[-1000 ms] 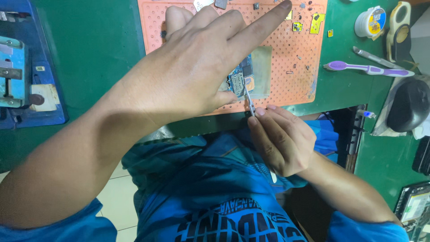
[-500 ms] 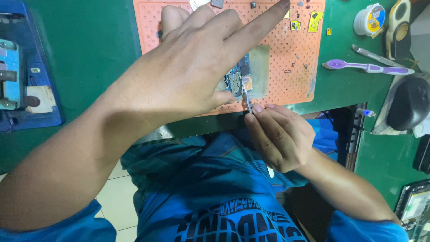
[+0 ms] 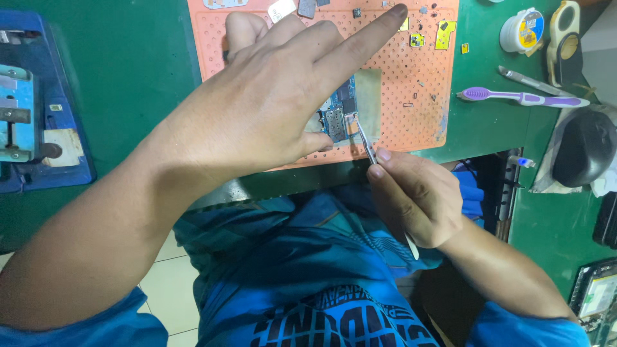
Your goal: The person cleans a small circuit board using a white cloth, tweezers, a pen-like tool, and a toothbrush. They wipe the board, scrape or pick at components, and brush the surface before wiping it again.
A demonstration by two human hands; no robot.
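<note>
**Tweezers at the board**

The left hand (image 3: 270, 109) pins a small blue-green circuit board (image 3: 339, 114) onto the perforated orange work mat (image 3: 418, 77), forefinger stretched out. The right hand (image 3: 414, 199) pinches slim metal tweezers (image 3: 365, 138) — tips on the board. The work looks midway — loose parts lie scattered on the mat.

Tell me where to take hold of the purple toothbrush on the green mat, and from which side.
Grasp the purple toothbrush at mid-handle, coming from above. It lies flat, handle running sideways, with bare mat on its near side; the metal tool lies close on the far side.
</note>
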